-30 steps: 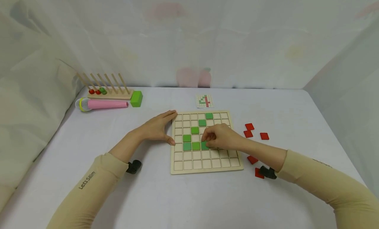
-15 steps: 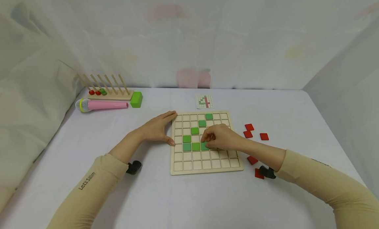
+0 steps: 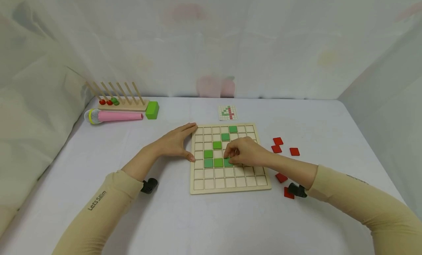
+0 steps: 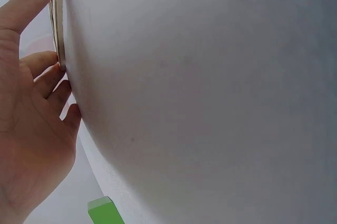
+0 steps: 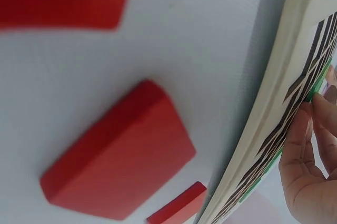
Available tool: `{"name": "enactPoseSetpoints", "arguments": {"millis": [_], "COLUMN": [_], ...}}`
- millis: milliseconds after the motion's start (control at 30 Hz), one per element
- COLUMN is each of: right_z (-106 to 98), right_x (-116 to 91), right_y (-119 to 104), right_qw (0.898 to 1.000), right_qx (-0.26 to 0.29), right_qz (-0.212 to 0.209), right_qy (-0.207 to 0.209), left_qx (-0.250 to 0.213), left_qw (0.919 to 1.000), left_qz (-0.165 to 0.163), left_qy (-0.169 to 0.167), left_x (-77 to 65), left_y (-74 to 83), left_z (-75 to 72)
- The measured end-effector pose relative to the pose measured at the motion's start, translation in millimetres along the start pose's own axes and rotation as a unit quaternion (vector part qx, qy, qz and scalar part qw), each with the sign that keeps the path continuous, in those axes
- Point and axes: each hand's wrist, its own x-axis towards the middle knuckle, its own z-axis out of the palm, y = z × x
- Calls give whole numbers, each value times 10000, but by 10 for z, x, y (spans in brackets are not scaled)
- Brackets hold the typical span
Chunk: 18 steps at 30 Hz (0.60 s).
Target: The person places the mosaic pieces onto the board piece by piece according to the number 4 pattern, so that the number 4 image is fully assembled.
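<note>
A wooden grid board [image 3: 229, 182] lies flat on the table, with several green square tiles in its cells forming a diagonal and part of a row. My left hand [image 3: 173, 141] rests at the board's left edge, fingers and thumb spread; the left wrist view shows its fingertips touching the board's side [image 4: 59, 34]. My right hand [image 3: 248, 152] reaches over the board. Its thumb and fingers pinch a green tile [image 3: 226, 163] at the row's right end. In the right wrist view the curled fingers of my right hand [image 5: 310, 166] meet at that tile, which is mostly hidden.
Several red tiles [image 3: 294, 151] lie scattered right of the board. Behind it is a small pattern card [image 3: 227, 113] showing a green and red 4. At back left are a pegged wooden stand [image 3: 122, 106], a pink toy microphone [image 3: 120, 116] and a green block [image 3: 152, 110].
</note>
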Motion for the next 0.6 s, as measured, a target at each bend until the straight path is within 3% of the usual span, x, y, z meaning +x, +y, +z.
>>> {"name": "enactPoseSetpoints", "arguments": {"millis": [233, 600], "right_z": [-133, -586], "right_x": [5, -48], "right_y": [29, 315], "right_qw": [9999, 9974], "right_qx": [37, -21], "right_qz": [128, 589], "right_qy": [78, 403], "left_qx": [20, -13], "left_qw": [10000, 10000], "left_qz": [-5, 6], "left_qy": [-17, -25], "left_x": [11, 8], "left_y": [-5, -2], "left_z": [2, 1]}}
